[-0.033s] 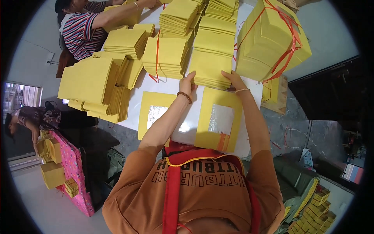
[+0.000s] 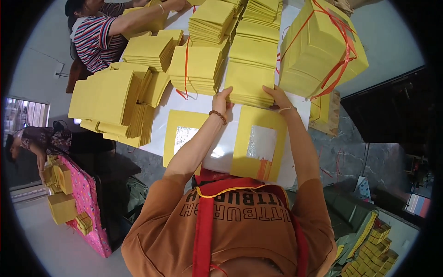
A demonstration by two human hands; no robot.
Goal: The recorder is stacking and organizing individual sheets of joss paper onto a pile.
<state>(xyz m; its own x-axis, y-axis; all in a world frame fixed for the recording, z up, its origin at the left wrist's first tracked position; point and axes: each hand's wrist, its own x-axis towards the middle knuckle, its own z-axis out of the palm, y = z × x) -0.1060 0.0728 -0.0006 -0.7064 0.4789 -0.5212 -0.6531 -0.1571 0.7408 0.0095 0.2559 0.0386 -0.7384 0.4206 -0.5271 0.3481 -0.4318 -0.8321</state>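
Observation:
A stack of yellow paper (image 2: 250, 79) lies between my two hands on the white table. My left hand (image 2: 222, 99) grips its near left corner, with the thumb on top and the other fingers partly hidden. On the near right corner, my right hand (image 2: 278, 98) closes the same way. Just in front of me is a yellow sheet (image 2: 241, 138) with a silvery foil patch (image 2: 262, 142) and red marks. Another foil-patched sheet (image 2: 170, 138) lies to its left, partly covered by my left forearm.
Yellow stacks (image 2: 104, 97) crowd the left and far table (image 2: 299, 14). A tall bundle (image 2: 309, 51) tied with red ribbon stands at right. A person in a striped shirt (image 2: 92, 44) works at far left; another bends by a pink padded board (image 2: 87, 198). More bundles (image 2: 369, 254) lie lower right.

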